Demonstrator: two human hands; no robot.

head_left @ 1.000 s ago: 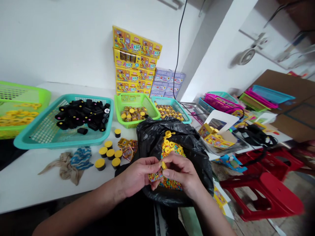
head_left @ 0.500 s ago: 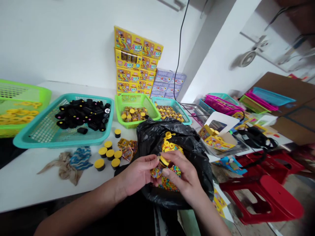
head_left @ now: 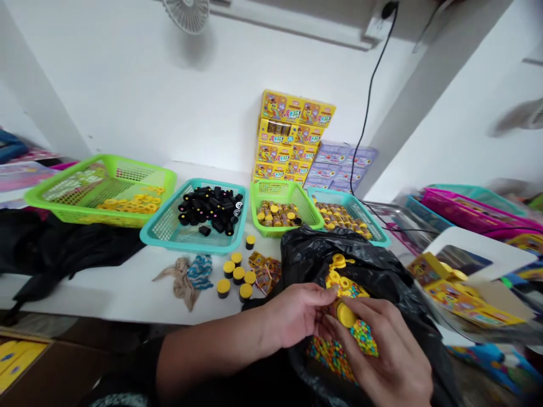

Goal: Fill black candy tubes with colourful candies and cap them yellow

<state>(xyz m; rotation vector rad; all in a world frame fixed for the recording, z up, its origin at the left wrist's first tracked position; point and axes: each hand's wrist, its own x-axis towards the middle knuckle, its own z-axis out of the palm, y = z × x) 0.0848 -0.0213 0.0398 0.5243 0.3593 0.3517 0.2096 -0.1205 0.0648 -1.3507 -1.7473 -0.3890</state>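
Observation:
My left hand (head_left: pixel 297 316) and my right hand (head_left: pixel 382 345) meet over a black plastic bag (head_left: pixel 390 277), both closed on a small jar with a yellow lid (head_left: pixel 346 314). Most of the jar is hidden by my fingers. Inside the bag lie colourful small beads or candies (head_left: pixel 335 357) and yellow ring-shaped pieces (head_left: pixel 338 271). Left of the bag, several black cups with yellow lids (head_left: pixel 238 276) stand on the white table (head_left: pixel 139 288), beside a few printed wrappers (head_left: pixel 263 271).
Behind are a teal basket of black cups (head_left: pixel 195 244), a green basket of filled jars (head_left: pixel 280 230), another teal basket (head_left: pixel 382 240) and stacked yellow boxes (head_left: pixel 292 135). A green basket (head_left: pixel 85 212) stands left; an open display box (head_left: pixel 466 299) is right; cloths (head_left: pixel 199 272) lie near the front.
The view has swung left, so the table's things appear further right. My hands still hold the jar, whose yellow lid now faces more toward the camera.

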